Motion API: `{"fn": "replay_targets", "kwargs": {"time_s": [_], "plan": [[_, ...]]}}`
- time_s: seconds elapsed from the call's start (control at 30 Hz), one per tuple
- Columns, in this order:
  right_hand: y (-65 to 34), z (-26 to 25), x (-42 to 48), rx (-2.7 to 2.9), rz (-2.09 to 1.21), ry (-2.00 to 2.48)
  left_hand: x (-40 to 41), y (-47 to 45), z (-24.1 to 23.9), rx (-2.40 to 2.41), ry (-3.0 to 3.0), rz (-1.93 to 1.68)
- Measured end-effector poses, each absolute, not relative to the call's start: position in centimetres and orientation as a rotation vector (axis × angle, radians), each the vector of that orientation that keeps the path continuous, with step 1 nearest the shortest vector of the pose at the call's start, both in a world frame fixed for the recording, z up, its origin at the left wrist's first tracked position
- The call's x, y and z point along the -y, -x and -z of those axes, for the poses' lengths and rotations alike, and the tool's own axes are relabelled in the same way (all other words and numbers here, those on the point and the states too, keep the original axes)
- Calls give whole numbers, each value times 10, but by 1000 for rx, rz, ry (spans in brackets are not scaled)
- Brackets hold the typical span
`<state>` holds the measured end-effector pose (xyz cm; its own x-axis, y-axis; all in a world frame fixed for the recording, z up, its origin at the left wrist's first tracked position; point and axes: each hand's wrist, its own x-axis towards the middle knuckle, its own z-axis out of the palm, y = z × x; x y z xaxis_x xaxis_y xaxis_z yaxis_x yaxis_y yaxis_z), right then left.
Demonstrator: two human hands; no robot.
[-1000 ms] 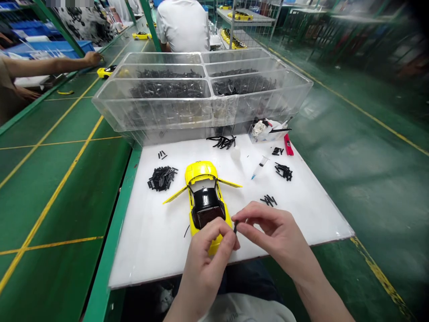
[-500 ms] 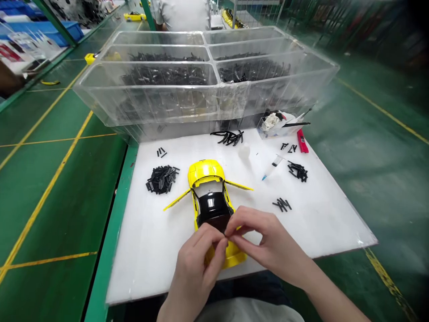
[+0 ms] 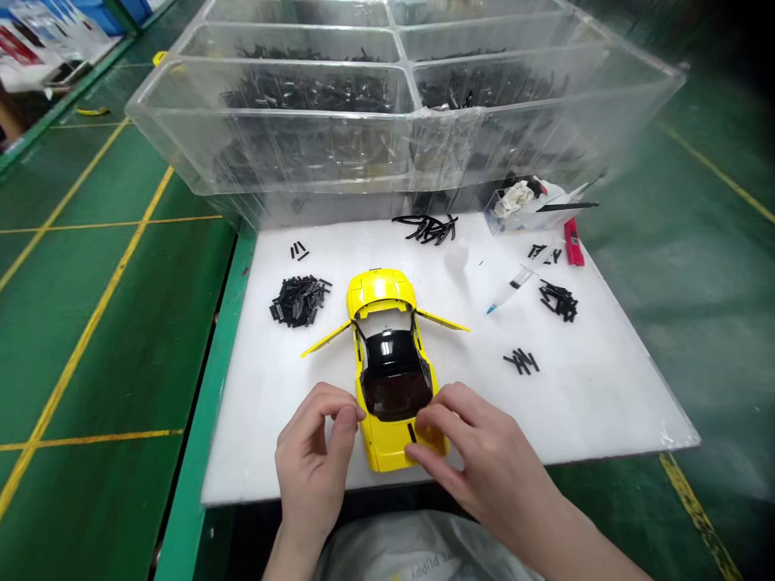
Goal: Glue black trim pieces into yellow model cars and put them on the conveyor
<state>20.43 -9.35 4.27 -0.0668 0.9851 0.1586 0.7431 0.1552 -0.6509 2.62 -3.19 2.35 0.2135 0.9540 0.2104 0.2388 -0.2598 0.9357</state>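
A yellow toy car body (image 3: 381,286) with black roof and dark rear window lies on the white board, both doors spread outward. My left hand (image 3: 320,444) is beside its rear left side, thumb and forefinger pinched together; whatever they hold is too small to make out. Over the rear right end is my right hand (image 3: 484,448), its thumb and forefinger at either end of a short black strip (image 3: 412,433). Behind that strip is the yellow rear deck. Piles of similar strips (image 3: 299,301) lie left of the car, and a few more strips (image 3: 521,361) to its right.
Across the back stands a clear divided bin (image 3: 339,153) with black parts. On the board (image 3: 266,452) are curved black pieces (image 3: 427,230), a blue-tipped syringe (image 3: 514,282), another strip pile (image 3: 558,301), a red tool (image 3: 573,242) and a small clear box (image 3: 514,218).
My hands have come apart: the left has moved left, while the right stays over the car's rear. The black strip now shows at my right fingertips. The view has tilted downward.
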Motion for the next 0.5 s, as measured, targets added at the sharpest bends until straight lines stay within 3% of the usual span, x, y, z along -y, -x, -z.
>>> {"fn": "replay_targets", "kwargs": {"time_s": [0.3, 0.5], "plan": [[-194, -45, 81, 2280, -165, 1583, 46, -15, -29, -1137, -1793, -1002], [-203, -42, 83, 2116, -306, 1558, 48, -22, -32, -1082, -1956, -891]]}}
